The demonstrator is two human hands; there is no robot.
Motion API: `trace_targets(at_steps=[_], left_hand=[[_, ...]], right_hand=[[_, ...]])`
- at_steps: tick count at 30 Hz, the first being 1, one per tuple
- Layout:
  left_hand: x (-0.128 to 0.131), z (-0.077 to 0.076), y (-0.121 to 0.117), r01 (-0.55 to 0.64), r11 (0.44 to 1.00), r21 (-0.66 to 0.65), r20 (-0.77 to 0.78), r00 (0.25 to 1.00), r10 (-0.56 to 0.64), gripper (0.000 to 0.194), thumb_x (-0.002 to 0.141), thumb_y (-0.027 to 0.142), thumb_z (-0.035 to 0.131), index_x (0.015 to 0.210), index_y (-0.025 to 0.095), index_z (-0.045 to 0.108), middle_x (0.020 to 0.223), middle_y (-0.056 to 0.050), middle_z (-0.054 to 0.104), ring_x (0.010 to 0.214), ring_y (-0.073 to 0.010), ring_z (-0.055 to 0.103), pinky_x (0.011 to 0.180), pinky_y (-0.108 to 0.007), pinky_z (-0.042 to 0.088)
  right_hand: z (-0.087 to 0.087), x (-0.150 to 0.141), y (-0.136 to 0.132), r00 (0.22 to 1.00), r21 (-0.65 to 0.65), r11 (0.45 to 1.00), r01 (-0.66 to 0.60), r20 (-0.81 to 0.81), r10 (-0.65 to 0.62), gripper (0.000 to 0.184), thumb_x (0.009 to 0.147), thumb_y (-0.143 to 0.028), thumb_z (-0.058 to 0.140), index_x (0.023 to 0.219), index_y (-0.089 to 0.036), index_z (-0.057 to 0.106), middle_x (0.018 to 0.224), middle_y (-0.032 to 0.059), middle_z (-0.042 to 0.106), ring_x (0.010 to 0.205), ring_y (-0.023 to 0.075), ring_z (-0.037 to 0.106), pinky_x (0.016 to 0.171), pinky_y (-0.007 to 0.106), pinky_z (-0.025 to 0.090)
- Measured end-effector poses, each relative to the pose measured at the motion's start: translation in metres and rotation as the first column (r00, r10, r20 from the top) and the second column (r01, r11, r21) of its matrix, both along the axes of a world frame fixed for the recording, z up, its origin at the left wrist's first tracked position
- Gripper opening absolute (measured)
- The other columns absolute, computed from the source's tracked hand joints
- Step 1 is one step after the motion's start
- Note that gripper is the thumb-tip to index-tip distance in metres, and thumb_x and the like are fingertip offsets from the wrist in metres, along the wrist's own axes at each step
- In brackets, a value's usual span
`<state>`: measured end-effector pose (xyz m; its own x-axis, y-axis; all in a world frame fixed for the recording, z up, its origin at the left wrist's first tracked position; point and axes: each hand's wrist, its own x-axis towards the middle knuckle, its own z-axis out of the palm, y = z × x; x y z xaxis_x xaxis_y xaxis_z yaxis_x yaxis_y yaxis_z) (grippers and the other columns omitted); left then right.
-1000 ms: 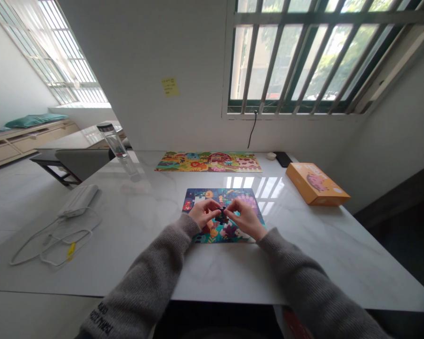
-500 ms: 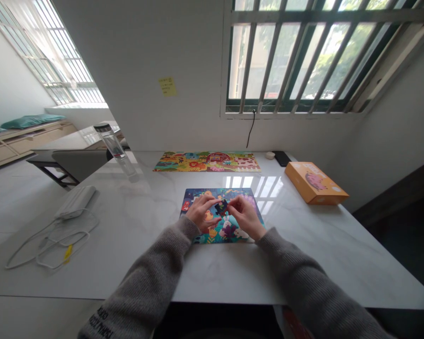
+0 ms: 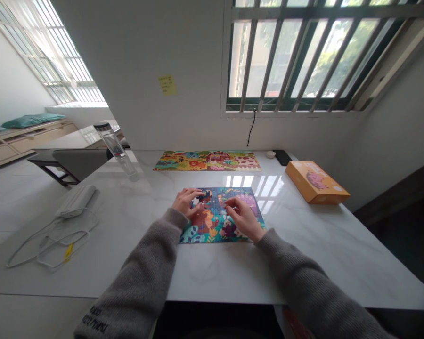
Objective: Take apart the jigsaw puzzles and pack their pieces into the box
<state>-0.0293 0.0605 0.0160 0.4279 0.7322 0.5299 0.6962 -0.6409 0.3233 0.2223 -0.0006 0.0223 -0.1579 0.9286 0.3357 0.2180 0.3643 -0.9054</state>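
A colourful jigsaw puzzle [image 3: 217, 230] with animals on a blue ground lies flat on the table before me. Over its upper left part is my left hand [image 3: 186, 203], thumb and fingers curled round a small dark puzzle piece [image 3: 207, 193] at the fingertips. The hand partly hides the piece and the puzzle's left edge. My right hand [image 3: 245, 219] hovers over the right half, index finger and thumb slightly apart, with nothing visible between them. It covers part of the purple area.
Behind lies a long farm-animal puzzle [image 3: 198, 162]. An orange box [image 3: 316, 182] stands at right, near a black phone [image 3: 282, 157] and a small white round object [image 3: 270, 154]. On the left are a glass bottle [image 3: 115, 146] and a white device [image 3: 77, 200] with a looped cable [image 3: 49, 240].
My left hand has moved left with the puzzle piece, away from my right hand. The right hand has let go of the piece and stays nearly in place.
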Motion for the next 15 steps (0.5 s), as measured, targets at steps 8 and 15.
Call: trace_targets(at_steps=[8, 15], left_hand=[[-0.028, -0.025, 0.023, -0.068, 0.989, -0.129, -0.081, 0.995, 0.058, 0.026, 0.084, 0.024, 0.063, 0.109, 0.025, 0.07, 0.121, -0.005, 0.069, 0.105, -0.0249, 0.057, 0.098, -0.042, 0.044], [-0.024, -0.031, 0.021, -0.108, 0.983, -0.145, -0.107, 0.99, 0.093, 0.022, 0.086, 0.023, 0.061, 0.104, 0.027, 0.072, 0.119, -0.003, 0.069, 0.103, -0.024, 0.055, 0.098, -0.041, 0.043]], right_hand=[[0.005, 0.001, -0.004, 0.985, 0.081, 0.996, -0.033, 0.172, 0.019, 0.015, 0.092, -0.028, 0.051, 0.1, -0.022, 0.061, 0.087, 0.0035, 0.064, 0.079, 0.0172, 0.062, 0.072, 0.032, 0.052], [-0.002, 0.002, -0.004, 0.962, 0.114, 0.989, -0.095, 0.266, 0.062, 0.015, 0.093, -0.022, 0.049, 0.102, -0.022, 0.061, 0.089, 0.0031, 0.065, 0.079, 0.0165, 0.061, 0.077, 0.032, 0.05]])
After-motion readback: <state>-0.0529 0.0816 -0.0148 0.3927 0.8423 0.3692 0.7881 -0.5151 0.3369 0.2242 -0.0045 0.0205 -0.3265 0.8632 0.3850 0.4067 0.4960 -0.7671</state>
